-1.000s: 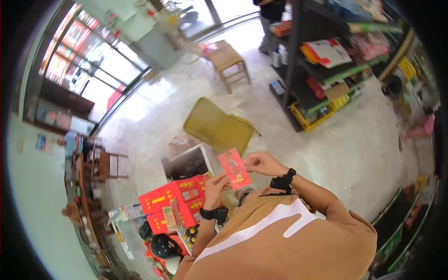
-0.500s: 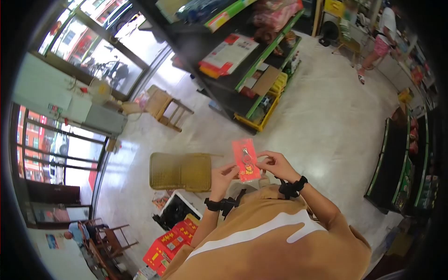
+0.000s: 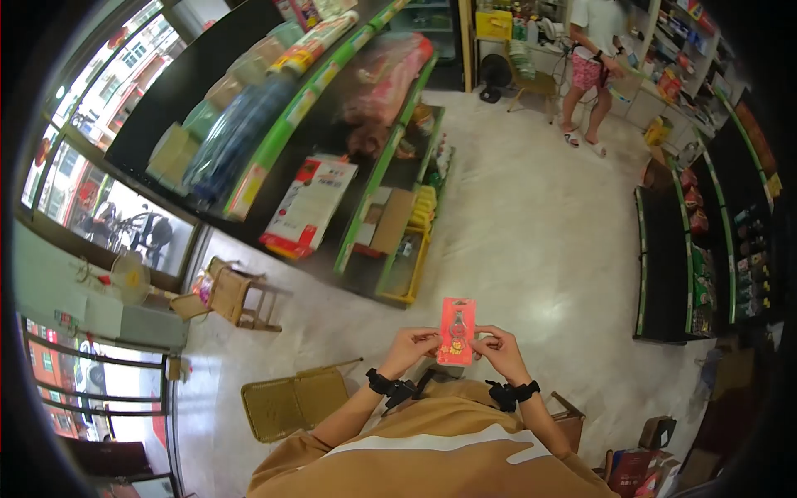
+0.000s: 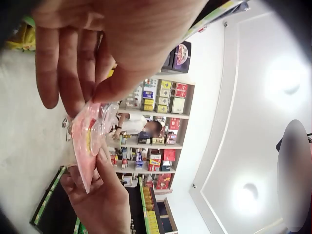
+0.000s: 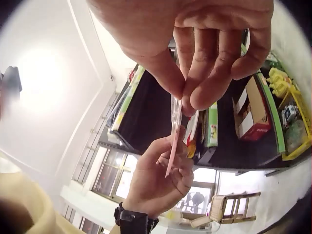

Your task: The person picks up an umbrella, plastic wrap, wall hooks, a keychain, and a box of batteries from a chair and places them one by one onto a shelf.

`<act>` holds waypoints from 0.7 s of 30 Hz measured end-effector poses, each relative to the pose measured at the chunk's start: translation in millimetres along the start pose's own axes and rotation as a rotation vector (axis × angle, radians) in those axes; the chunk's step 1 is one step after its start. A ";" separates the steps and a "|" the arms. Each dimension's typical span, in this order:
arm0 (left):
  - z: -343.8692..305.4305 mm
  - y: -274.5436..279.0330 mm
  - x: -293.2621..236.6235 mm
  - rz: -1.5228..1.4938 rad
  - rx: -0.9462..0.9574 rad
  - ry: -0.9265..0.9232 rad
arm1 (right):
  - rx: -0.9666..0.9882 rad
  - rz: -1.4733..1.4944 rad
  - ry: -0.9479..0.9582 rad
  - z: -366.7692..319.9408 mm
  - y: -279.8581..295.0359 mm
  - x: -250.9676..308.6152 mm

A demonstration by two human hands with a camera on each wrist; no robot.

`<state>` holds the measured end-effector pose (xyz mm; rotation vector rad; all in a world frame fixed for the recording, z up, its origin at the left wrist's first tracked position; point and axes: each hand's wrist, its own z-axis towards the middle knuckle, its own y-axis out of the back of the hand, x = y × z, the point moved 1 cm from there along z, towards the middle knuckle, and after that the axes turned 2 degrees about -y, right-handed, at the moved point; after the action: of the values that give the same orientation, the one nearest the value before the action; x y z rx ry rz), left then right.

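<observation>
Both hands hold a red blister pack (image 3: 457, 330) upright in front of the chest. A clear plastic bubble on its face covers a silvery item with a ring shape, above yellow print; the item's kind is too small to make out. My left hand (image 3: 413, 349) pinches the left edge between thumb and fingers. On the opposite edge, my right hand (image 3: 496, 350) pinches with thumb and forefinger. The left wrist view shows the pack (image 4: 87, 144) nearly edge-on, its bubble facing right. In the right wrist view the pack (image 5: 173, 141) is a thin strip between both hands.
A black shelf unit (image 3: 249, 224) with goods stands ahead on the left, another shelf (image 3: 664, 257) on the right. A folding chair (image 3: 295, 402) lies low at left, near a wooden stool (image 3: 241, 299). A person (image 3: 591, 70) stands at the far counter.
The view has swung right, bringing the aisle and far counter in, while the red boxes at lower left have gone out of view. Both hands keep pinching the pack, which now stands straighter.
</observation>
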<state>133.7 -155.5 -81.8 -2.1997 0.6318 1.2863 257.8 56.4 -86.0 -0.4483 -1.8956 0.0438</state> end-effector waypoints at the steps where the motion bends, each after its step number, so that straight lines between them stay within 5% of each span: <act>1: 21.2 -1.9 -5.1 0.013 0.024 -0.006 | -0.026 -0.003 0.005 13.5 9.3 7.5; 14: 237.0 -12.3 -129.0 -0.004 0.042 -0.144 | -0.031 -0.152 0.110 201.7 93.1 158.0; 21: 323.4 -49.1 -156.9 0.100 0.204 -0.062 | -0.222 0.065 0.046 230.3 150.6 152.1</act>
<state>-115.3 108.1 -69.4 -1.9775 0.8193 1.2744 45.8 288.2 -71.0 -0.6561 -1.8477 -0.1346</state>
